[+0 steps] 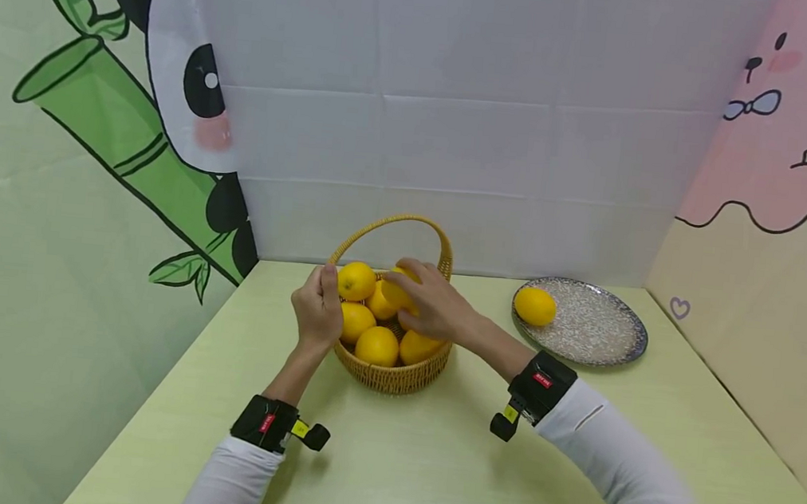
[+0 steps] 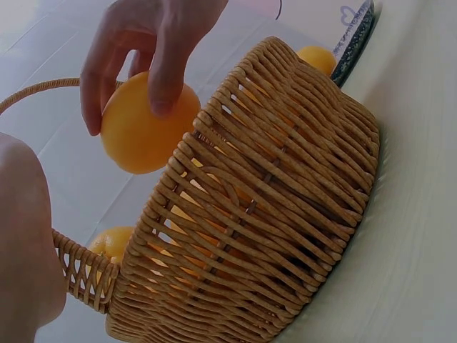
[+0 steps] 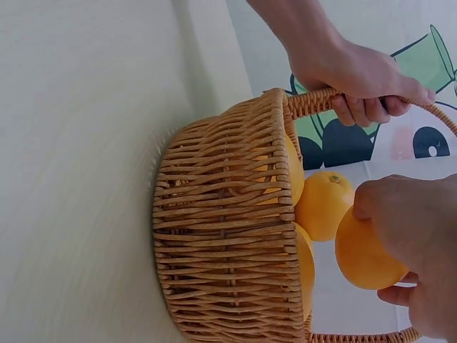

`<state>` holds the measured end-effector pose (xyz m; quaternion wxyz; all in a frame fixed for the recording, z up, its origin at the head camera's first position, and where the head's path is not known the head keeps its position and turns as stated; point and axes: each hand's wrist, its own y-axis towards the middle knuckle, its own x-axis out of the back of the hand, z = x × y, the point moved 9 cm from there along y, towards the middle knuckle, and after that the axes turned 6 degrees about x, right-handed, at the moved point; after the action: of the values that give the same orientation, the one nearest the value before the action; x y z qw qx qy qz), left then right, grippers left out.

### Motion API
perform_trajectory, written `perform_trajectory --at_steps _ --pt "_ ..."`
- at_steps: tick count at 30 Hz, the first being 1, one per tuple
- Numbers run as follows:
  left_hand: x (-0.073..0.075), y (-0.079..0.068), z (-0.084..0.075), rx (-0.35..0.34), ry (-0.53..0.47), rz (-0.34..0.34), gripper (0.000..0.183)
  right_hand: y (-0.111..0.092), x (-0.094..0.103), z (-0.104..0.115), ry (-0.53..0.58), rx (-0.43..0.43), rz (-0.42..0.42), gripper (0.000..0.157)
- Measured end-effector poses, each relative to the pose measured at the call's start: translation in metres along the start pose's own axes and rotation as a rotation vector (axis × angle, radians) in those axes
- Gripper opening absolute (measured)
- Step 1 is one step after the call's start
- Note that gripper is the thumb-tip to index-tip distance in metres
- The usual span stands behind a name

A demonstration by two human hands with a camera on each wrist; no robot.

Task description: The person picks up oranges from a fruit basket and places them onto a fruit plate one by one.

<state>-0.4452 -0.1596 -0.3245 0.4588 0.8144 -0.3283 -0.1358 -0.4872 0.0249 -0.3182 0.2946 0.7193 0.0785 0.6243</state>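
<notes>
The held orange point(image 3: 365, 254) could be dropped if the pinch of the right hand point(image 1: 442, 307) were loosened, as a smooth round skin may slip. Piled oranges point(image 1: 377, 347) might be spilled if the basket point(image 1: 392, 379) were tipped by a pull of the left hand point(image 1: 319, 309), whose fingers are wrapped around the left side of the handle point(image 1: 406, 219). The held orange is pinched between the right thumb, nearer, and fingers, farther, above the basket; whether neighbouring fruit is touched cannot be told.
</notes>
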Motion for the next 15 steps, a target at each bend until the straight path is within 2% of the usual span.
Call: perform_trajectory --at_steps 6,15 --pt "0.002 -0.001 -0.004 -0.010 -0.007 -0.006 0.056 -0.016 0.011 0.009 0.023 0.043 -0.062 0.054" --pt "0.003 -0.004 -0.004 0.005 0.004 -0.007 0.057 -0.041 0.027 0.009 0.035 0.041 -0.111 0.055"
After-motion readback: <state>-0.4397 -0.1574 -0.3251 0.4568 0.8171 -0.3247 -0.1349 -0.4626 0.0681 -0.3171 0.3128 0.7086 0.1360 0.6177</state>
